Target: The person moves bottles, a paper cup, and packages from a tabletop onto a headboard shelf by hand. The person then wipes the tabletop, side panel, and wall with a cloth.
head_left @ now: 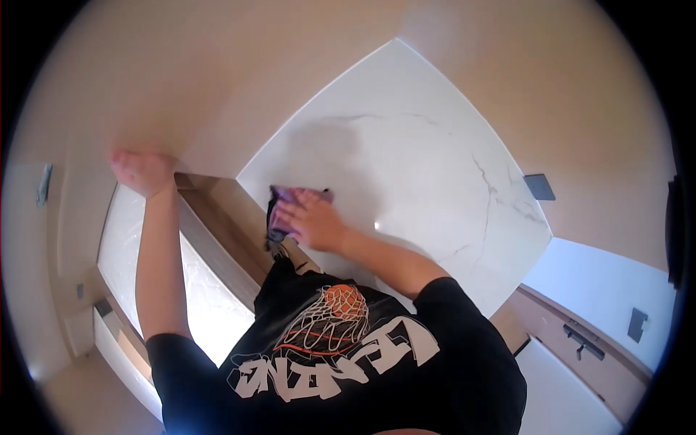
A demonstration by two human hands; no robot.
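Observation:
Under my right hand [317,220] a purple cloth [281,199] with a dark, crumpled edge lies on a white marble-patterned surface [428,167]. The fingers of that hand are spread and rest flat on the cloth, near the surface's left corner. Over on the left, my left hand [143,172] is raised against a beige wall [181,87], at the top of a pale panel. Its fingers look bunched and foreshortened, so their shape is unclear.
A brown wooden ledge [228,235] runs between the bright panel and the marble surface. A grey square plate [539,187] sits by the right corner. At the lower right is a door with a dark handle [583,342]. A wall switch [637,325] is beside it.

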